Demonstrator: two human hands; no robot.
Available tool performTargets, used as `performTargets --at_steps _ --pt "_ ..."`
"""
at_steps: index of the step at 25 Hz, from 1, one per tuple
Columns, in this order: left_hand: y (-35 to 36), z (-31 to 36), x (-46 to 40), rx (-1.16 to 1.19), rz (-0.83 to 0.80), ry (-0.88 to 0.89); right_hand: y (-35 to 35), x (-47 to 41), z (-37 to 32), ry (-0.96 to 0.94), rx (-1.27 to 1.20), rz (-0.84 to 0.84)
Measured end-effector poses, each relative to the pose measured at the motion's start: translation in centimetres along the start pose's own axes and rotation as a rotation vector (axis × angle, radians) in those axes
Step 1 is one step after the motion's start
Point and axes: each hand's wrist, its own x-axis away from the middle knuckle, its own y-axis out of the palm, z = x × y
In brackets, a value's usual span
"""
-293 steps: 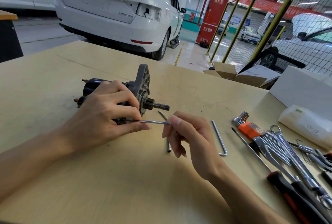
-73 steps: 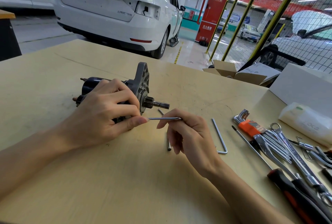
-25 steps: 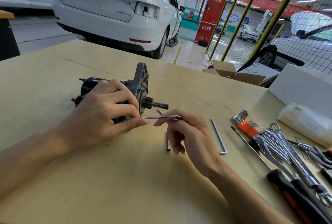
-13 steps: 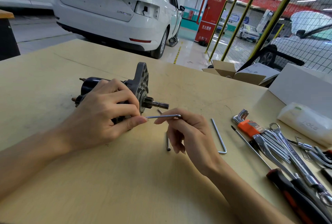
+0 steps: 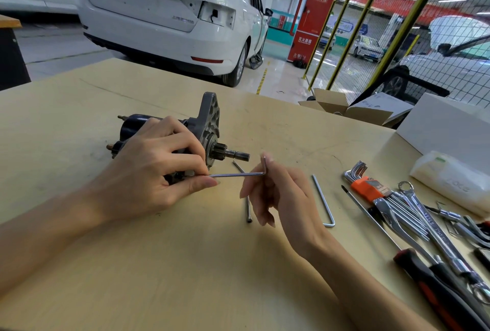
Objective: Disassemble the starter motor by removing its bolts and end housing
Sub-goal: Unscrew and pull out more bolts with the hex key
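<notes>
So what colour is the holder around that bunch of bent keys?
Orange holder, seen best in the head view, right of the hands.

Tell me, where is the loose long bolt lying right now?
The long bolt lies on the table near the middle of the head view, just under the right hand and below the starter motor shaft.

Left hand (image 5: 156, 169) curls round the motor, thumb stretched rightward; right hand (image 5: 278, 192) pinches the key's upright bend, remaining fingers loosely curled.
</notes>
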Motion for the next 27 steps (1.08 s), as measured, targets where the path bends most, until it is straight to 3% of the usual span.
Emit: performTargets --at_steps 10,27 --pt "0.03 0.18 -0.03 -0.033 -0.001 0.013 -0.31 0.28 0.05 -0.036 0.035 -0.096" --pt "0.20 0.04 0.00 -0.015 0.016 0.005 -0.16 0.05 0.26 -0.033 0.069 0.011"
